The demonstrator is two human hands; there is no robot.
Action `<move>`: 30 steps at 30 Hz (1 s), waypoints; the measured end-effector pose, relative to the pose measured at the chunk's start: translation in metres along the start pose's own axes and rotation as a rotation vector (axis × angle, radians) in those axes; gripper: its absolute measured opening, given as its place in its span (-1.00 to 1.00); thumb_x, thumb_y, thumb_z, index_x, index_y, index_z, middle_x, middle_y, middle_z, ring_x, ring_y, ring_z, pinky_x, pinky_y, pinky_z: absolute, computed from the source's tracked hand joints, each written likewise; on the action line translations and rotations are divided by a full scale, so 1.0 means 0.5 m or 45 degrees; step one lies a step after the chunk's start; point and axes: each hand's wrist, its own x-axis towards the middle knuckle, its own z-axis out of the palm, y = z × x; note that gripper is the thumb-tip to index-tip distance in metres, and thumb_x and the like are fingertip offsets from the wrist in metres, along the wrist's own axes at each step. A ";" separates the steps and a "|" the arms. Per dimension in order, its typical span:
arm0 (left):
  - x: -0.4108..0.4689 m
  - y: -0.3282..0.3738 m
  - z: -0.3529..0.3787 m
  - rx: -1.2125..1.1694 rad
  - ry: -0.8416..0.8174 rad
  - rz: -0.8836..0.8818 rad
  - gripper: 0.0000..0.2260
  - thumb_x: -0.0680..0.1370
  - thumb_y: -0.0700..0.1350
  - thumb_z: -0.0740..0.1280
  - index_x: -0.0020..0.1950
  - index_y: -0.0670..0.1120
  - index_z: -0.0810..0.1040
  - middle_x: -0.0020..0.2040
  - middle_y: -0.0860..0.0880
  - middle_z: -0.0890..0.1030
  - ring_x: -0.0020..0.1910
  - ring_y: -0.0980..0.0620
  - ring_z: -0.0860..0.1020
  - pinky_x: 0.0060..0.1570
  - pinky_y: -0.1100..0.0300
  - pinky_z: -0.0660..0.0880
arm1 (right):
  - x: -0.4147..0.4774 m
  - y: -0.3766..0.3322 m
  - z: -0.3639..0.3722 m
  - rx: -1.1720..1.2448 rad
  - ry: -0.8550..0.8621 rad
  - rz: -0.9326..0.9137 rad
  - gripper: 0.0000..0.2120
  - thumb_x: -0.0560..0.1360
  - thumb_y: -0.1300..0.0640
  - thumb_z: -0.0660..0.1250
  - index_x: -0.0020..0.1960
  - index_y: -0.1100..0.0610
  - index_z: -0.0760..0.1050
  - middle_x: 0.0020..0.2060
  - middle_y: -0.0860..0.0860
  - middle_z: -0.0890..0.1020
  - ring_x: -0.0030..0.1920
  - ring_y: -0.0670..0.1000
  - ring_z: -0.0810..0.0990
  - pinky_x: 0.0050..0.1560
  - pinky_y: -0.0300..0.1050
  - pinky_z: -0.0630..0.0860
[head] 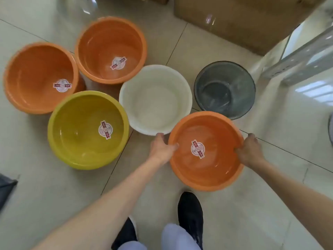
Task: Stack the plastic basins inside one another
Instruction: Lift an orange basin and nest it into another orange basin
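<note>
Several plastic basins stand on the tiled floor. My left hand [162, 147] and my right hand [249, 150] grip opposite rims of the nearest orange basin [214, 170], which carries a round sticker inside. A white basin [155, 100] lies just behind it, a yellow basin [86, 130] to the left, and a dark grey see-through basin [224, 89] to the right. Two more orange basins [37, 76] [110, 49] stand at the far left, each with a sticker.
A brown cardboard box [243, 18] stands at the back right. A glass and metal frame [306, 58] runs along the right side. My black shoes [191, 213] are just below the held basin. A dark object [5, 188] pokes in at the left edge.
</note>
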 end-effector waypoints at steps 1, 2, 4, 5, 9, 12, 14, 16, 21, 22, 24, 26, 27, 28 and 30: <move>0.026 -0.012 0.026 -0.050 0.009 0.038 -0.44 0.41 -0.04 0.47 0.37 -0.11 0.40 0.23 0.01 0.53 0.23 -0.03 0.54 0.12 0.18 0.46 | 0.015 0.011 0.015 0.013 0.006 0.012 -0.49 0.46 0.32 0.26 0.37 0.38 0.24 0.29 0.35 0.43 0.27 0.38 0.43 0.19 0.18 0.43; 0.045 -0.021 0.049 -0.063 0.017 0.025 -0.53 0.41 -0.07 0.45 0.29 -0.09 0.44 0.19 -0.01 0.57 0.18 -0.06 0.58 0.14 0.10 0.52 | 0.033 0.024 0.034 0.034 0.004 0.037 -0.51 0.48 0.31 0.25 0.37 0.38 0.23 0.26 0.37 0.45 0.24 0.38 0.45 0.16 0.18 0.44; 0.076 -0.046 0.092 -0.056 0.057 0.017 -0.74 0.46 -0.20 0.33 0.14 -0.08 0.46 0.12 -0.07 0.60 0.12 -0.13 0.60 0.13 0.00 0.54 | 0.065 0.046 0.070 0.070 -0.010 0.065 -0.57 0.50 0.33 0.22 0.34 0.37 0.24 0.18 0.40 0.50 0.14 0.39 0.51 0.03 0.17 0.47; 0.088 -0.059 0.109 -0.078 0.091 0.041 -0.77 0.47 -0.26 0.26 0.11 -0.08 0.46 0.10 -0.10 0.60 0.11 -0.14 0.59 0.12 0.03 0.53 | 0.074 0.053 0.086 0.097 0.024 0.064 -0.60 0.50 0.35 0.21 0.32 0.37 0.26 0.14 0.41 0.52 0.06 0.38 0.53 -0.04 0.16 0.47; 0.095 -0.069 0.117 -0.097 0.146 0.090 -0.70 0.45 -0.33 0.15 0.13 -0.13 0.49 0.09 -0.13 0.60 0.06 -0.12 0.58 0.01 0.16 0.48 | 0.073 0.060 0.111 0.193 0.184 0.065 -0.61 0.45 0.39 0.20 0.28 0.34 0.35 0.07 0.37 0.57 -0.14 0.20 0.44 -0.14 0.09 0.44; 0.075 -0.076 0.093 -0.080 0.097 0.122 -0.68 0.41 -0.32 0.14 0.08 -0.09 0.51 0.09 -0.13 0.60 0.03 -0.10 0.59 0.08 0.06 0.55 | 0.026 0.061 0.094 0.235 0.179 0.044 -0.61 0.43 0.36 0.23 0.26 0.32 0.41 -0.01 0.33 0.58 -0.14 0.19 0.45 -0.09 0.07 0.47; 0.037 -0.077 0.068 -0.078 0.070 0.163 -0.68 0.38 -0.28 0.14 0.04 -0.04 0.52 0.04 -0.10 0.61 -0.01 -0.08 0.60 0.06 -0.02 0.58 | -0.028 0.054 0.060 0.250 0.186 0.028 -0.62 0.39 0.22 0.23 0.20 0.29 0.44 -0.09 0.28 0.58 -0.15 0.21 0.46 -0.11 0.06 0.47; -0.008 -0.073 0.034 -0.100 0.060 0.198 -0.71 0.39 -0.25 0.14 0.01 -0.01 0.52 -0.01 -0.05 0.63 -0.03 -0.06 0.61 0.02 -0.04 0.59 | -0.083 0.035 0.023 0.258 0.227 0.000 -0.58 0.33 0.13 0.19 0.15 0.25 0.46 -0.15 0.24 0.57 -0.14 0.25 0.50 -0.12 0.05 0.45; -0.092 -0.028 -0.117 -0.148 0.282 0.316 -0.81 0.49 -0.23 0.25 -0.12 0.07 0.51 -0.17 0.13 0.63 -0.14 0.06 0.63 -0.17 0.25 0.54 | -0.172 -0.091 -0.057 0.331 0.409 -0.217 -0.77 0.53 0.29 0.26 0.18 0.26 0.43 -0.19 0.16 0.49 -0.16 0.19 0.44 -0.15 0.01 0.36; -0.106 -0.018 -0.165 -0.162 0.353 0.353 -0.82 0.50 -0.23 0.29 -0.16 0.07 0.50 -0.21 0.15 0.62 -0.18 0.09 0.62 -0.23 0.30 0.52 | -0.181 -0.130 -0.065 0.346 0.424 -0.288 -0.77 0.54 0.29 0.26 0.19 0.25 0.43 -0.21 0.11 0.48 -0.17 0.15 0.41 -0.15 -0.03 0.33; -0.119 -0.013 -0.264 -0.212 0.517 0.417 -0.89 0.50 -0.20 0.34 -0.14 0.01 0.52 -0.20 0.09 0.65 -0.19 0.02 0.63 -0.19 0.17 0.57 | -0.198 -0.220 -0.063 0.407 0.399 -0.451 -0.77 0.56 0.27 0.25 0.21 0.22 0.43 -0.27 0.00 0.48 -0.18 0.14 0.45 -0.15 -0.07 0.34; -0.114 -0.029 -0.359 -0.290 0.682 0.423 -0.92 0.49 -0.18 0.38 -0.13 0.00 0.53 -0.19 0.03 0.66 -0.20 -0.03 0.64 -0.14 0.06 0.59 | -0.213 -0.312 -0.038 0.467 0.332 -0.590 -0.79 0.57 0.25 0.24 0.21 0.19 0.43 -0.24 -0.03 0.51 -0.21 0.10 0.52 -0.14 -0.05 0.43; -0.105 -0.044 -0.404 -0.338 0.754 0.404 -0.91 0.48 -0.16 0.39 -0.14 0.02 0.53 -0.20 0.02 0.67 -0.21 -0.04 0.65 -0.14 0.04 0.59 | -0.220 -0.359 -0.020 0.480 0.306 -0.651 -0.80 0.57 0.24 0.24 0.19 0.18 0.44 -0.22 -0.01 0.53 -0.23 0.07 0.53 -0.15 -0.05 0.45; -0.098 -0.058 -0.446 -0.385 0.821 0.371 -0.90 0.48 -0.15 0.40 -0.14 0.04 0.54 -0.20 0.02 0.67 -0.20 -0.06 0.66 -0.13 0.04 0.60 | -0.226 -0.405 0.000 0.482 0.282 -0.706 -0.83 0.56 0.24 0.24 0.15 0.17 0.43 -0.22 0.01 0.54 -0.26 0.05 0.53 -0.19 -0.07 0.46; -0.079 -0.099 -0.515 -0.434 0.928 0.306 -0.89 0.45 -0.14 0.42 -0.16 0.05 0.54 -0.20 0.03 0.68 -0.17 -0.08 0.67 -0.11 0.03 0.61 | -0.241 -0.491 0.044 0.468 0.220 -0.781 -0.88 0.54 0.28 0.22 0.06 0.14 0.40 -0.27 0.00 0.52 -0.31 -0.02 0.50 -0.34 -0.13 0.43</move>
